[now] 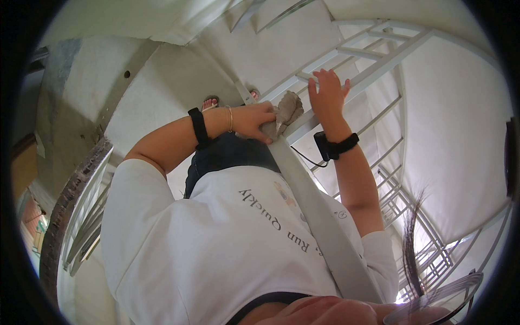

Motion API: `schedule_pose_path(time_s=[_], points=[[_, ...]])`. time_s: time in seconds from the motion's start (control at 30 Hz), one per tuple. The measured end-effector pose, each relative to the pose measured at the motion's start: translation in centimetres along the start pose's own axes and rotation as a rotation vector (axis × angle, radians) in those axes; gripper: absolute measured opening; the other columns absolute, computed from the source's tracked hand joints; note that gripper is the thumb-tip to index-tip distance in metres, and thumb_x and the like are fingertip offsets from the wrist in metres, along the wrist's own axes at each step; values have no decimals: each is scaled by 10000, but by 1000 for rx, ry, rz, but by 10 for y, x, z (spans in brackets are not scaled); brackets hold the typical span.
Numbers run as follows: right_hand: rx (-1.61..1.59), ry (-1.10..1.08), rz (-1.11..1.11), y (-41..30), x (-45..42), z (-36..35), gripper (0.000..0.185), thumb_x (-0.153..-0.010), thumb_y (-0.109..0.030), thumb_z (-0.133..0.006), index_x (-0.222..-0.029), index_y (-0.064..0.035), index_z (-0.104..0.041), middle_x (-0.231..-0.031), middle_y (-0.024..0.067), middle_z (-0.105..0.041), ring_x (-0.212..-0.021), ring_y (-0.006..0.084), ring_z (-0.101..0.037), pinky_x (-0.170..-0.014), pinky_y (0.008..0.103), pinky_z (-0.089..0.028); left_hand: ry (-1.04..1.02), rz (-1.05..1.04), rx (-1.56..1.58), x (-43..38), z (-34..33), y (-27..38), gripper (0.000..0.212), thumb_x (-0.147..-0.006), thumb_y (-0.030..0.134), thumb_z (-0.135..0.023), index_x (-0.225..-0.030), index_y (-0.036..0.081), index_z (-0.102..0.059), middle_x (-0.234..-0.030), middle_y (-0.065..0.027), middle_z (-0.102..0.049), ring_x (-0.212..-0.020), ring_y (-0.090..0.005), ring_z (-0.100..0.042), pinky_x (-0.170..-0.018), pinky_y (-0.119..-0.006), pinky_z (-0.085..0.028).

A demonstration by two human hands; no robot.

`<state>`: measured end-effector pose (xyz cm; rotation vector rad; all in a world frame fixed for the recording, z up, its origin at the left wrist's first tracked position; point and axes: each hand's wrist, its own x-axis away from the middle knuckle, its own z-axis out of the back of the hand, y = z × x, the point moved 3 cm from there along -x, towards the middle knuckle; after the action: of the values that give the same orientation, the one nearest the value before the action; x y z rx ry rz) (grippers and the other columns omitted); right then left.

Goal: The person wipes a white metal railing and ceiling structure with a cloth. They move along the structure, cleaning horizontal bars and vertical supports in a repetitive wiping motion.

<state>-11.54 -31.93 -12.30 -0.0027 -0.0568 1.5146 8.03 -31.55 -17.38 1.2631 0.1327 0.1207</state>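
Observation:
My left hand (254, 120) is closed on a crumpled grey-beige cloth (290, 107). The cloth lies against a white metal bed-like frame, where a ladder side rail meets a wide white beam (321, 219). That beam runs close along the front of my body. My right hand (328, 95) lies over the white ladder rail (386, 63), back of the hand up and fingers spread near a rung (306, 76). Whether its fingers grip the rail is hidden. Black straps circle both wrists; the right one carries a small black device (325, 147) with a cable.
More white metal bars (382, 115) curve away on the right beside a pale wall (455, 134). Stacked metal frame pieces (87, 227) stand on the left behind a rough-edged ledge (69, 195). My sandalled foot (210, 103) is on the pale floor (178, 77).

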Motion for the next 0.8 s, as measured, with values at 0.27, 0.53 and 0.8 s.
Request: schedule_pose_path(time_s=[0.27,0.53,0.8], points=[[-26,-261,-42,-15,-13,8,141,-791,-196,-518,-810,-96,-615,-765,62,-623,-734,251,-577,-714,383,-437,-321,102,249,-14,12,17,480,-723,235,-645,-1082,0,-429,-1096,-206,-414,-1077,-341,-385,-931,-385,-298],[-152,13,-30,-12,-10,9,102,-777,-168,-508,-784,-96,-580,-785,66,-592,-715,267,-561,-629,391,-431,95,-416,-149,5,-17,7,364,-844,269,-439,-1048,-32,-437,-1031,-214,-440,-1044,-341,-410,-933,-375,-298],[-254,106,-53,-11,-5,9,75,-751,-131,-532,-809,-105,-572,-854,57,-572,-712,268,-557,-636,391,-436,-266,103,49,-10,-55,-95,364,-814,275,-463,-974,-52,-439,-1024,-259,-434,-1011,-398,-408,-984,-398,-254]])
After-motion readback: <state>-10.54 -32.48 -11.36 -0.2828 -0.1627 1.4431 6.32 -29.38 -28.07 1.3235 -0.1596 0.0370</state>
